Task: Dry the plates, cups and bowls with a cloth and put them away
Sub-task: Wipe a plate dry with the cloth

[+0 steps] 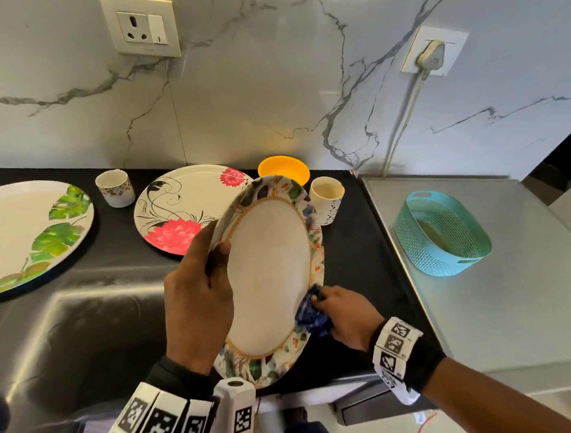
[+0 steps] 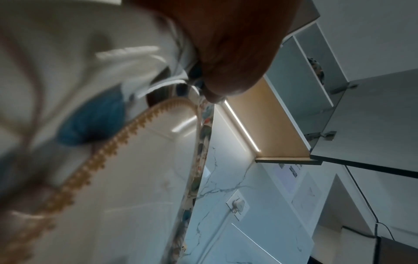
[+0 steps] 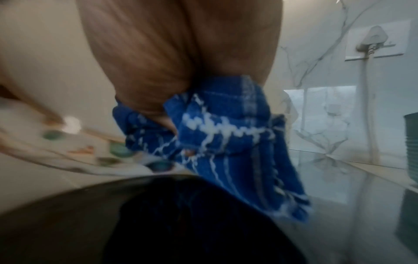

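The table (image 1: 357,255) is glossy black, set against a white marble-veined wall (image 1: 268,82); to the right of the right hand it meets a raised steel surface (image 1: 520,301), and below the left hand lies a steel sink (image 1: 93,338). The left-wrist view shows an open wall cabinet (image 2: 303,85) overhead with a light strip (image 2: 242,125) beneath it.

The left hand (image 1: 198,300) grips the left rim of a floral-bordered oval plate (image 1: 271,278), thumb on its face, holding it tilted above the table's edge. The right hand (image 1: 343,315) is closed round a bunched blue checked cloth (image 1: 309,312), pressing it against the plate's lower right rim.

Beyond the left hand lie a pink-flower plate (image 1: 176,217) and, further left, a green-leaf plate (image 1: 25,234), with a patterned cup (image 1: 115,187) between them. Past the held plate stand an orange bowl (image 1: 282,169), partly hidden by its top rim, and a second cup (image 1: 327,200) just beside it. A turquoise mesh basket (image 1: 441,236) sits on the steel surface, well right of the right hand.

On the wall are two sockets: one free (image 1: 140,27), one with a plug (image 1: 429,52) and cord.

Counted: three plates, two cups, one bowl, one cloth, one basket.
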Demonstrator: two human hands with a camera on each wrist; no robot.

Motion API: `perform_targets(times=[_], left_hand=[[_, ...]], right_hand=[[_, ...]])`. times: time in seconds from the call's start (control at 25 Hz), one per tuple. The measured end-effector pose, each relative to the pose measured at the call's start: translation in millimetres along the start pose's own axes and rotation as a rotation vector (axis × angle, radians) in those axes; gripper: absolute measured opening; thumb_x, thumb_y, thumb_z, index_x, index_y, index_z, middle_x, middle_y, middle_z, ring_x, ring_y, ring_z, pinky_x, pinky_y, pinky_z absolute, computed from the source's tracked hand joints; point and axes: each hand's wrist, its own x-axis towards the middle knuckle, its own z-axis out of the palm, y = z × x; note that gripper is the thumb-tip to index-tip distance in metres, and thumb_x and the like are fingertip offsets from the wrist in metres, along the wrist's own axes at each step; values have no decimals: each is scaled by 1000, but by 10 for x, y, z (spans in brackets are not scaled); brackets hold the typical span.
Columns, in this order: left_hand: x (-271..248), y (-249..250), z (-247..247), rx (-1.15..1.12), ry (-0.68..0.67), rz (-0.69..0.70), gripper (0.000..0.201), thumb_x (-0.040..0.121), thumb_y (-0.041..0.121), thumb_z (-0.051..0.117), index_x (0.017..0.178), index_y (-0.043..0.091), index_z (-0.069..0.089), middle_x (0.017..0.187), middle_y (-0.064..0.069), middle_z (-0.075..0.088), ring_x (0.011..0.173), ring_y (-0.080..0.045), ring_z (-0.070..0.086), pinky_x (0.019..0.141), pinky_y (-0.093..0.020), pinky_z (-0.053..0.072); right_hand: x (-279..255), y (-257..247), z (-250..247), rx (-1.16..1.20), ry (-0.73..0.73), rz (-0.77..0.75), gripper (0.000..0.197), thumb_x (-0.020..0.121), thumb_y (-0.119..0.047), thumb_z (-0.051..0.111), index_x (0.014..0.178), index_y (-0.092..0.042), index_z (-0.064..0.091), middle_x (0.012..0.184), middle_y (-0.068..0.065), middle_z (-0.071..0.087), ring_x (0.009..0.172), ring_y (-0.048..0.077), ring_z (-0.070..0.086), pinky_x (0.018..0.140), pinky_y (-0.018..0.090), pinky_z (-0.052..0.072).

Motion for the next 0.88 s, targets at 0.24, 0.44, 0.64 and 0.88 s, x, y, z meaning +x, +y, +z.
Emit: perform_targets(times=[0.24, 0.44, 0.64, 0.88], left_hand=[[-64, -46, 5, -91, 11, -62, 34, 99, 19, 49, 132, 18, 58, 105, 16, 63, 93, 18, 57, 77, 1, 43], [-88, -66, -70, -148, 51, -141, 40, 95, 38, 42, 130, 24, 58, 102, 22, 63, 91, 16, 59, 72, -2, 45], [-191, -100, -102, -165, 88, -119, 49, 91, 43, 43, 130, 18, 59, 103, 23, 62, 92, 24, 55, 74, 2, 42], [-149, -93, -79, -72, 114, -40, 42, 99, 38, 45, 130, 15, 61, 101, 7, 67, 83, 10, 61, 68, -2, 44]], right_hand=[[-354, -826, -176, 544, -173, -234, 26, 83, -4, 59, 108, -9, 68, 112, 7, 65, 99, 22, 61, 89, 36, 51], [-478, -777, -509, 1236, -74, -175, 17, 84, -4, 66, 84, -20, 69, 84, -5, 68, 83, 9, 62, 79, 26, 50], [98, -209, -602, 1123, 610, 225, 10, 85, -8, 62, 85, -16, 68, 64, -8, 65, 59, 7, 58, 61, 27, 44], [175, -942, -290, 834, 522, -222, 85, 72, 19, 53, 146, -19, 36, 156, 4, 26, 146, 15, 18, 119, 25, 14]])
